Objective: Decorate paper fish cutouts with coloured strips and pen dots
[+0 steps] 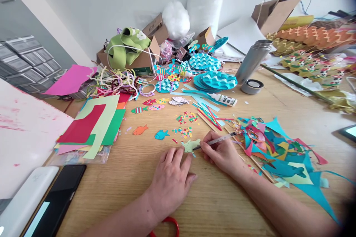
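Observation:
In my right hand is a slim pen, its tip at the tail end of a pale green paper fish dotted with dark spots. My left hand lies on the table with its fingers stretched out, the fingertips touching the near edge of that fish. Beyond my hands lie an orange paper fish and a blue paper fish. Small piles of paper bits sit behind them. Farther back are finished-looking patterned fish, among them a striped green fish.
Paper scraps and wooden sticks spread on the right. Coloured sheets, a phone and a white power bank lie left. Red scissor handles show in front. A glue bottle and a steel flask are behind.

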Available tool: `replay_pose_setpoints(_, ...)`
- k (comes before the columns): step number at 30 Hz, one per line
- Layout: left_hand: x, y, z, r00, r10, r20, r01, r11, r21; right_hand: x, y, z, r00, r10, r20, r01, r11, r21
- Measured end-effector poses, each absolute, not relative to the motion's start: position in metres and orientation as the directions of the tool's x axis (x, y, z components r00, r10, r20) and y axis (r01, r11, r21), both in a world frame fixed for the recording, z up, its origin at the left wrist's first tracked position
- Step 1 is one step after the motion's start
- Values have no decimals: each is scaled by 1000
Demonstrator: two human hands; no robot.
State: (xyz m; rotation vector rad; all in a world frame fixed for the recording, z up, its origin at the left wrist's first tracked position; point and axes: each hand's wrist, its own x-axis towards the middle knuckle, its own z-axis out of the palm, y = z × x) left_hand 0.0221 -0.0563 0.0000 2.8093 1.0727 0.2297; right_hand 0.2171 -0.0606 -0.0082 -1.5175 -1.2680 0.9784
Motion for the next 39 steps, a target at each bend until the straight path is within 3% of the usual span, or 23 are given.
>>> replay_pose_setpoints(39, 24, -56, 0, 728, 679, 99, 660, -732, 168, 216, -60, -9, 181, 982, -49, 273, -98, -957)
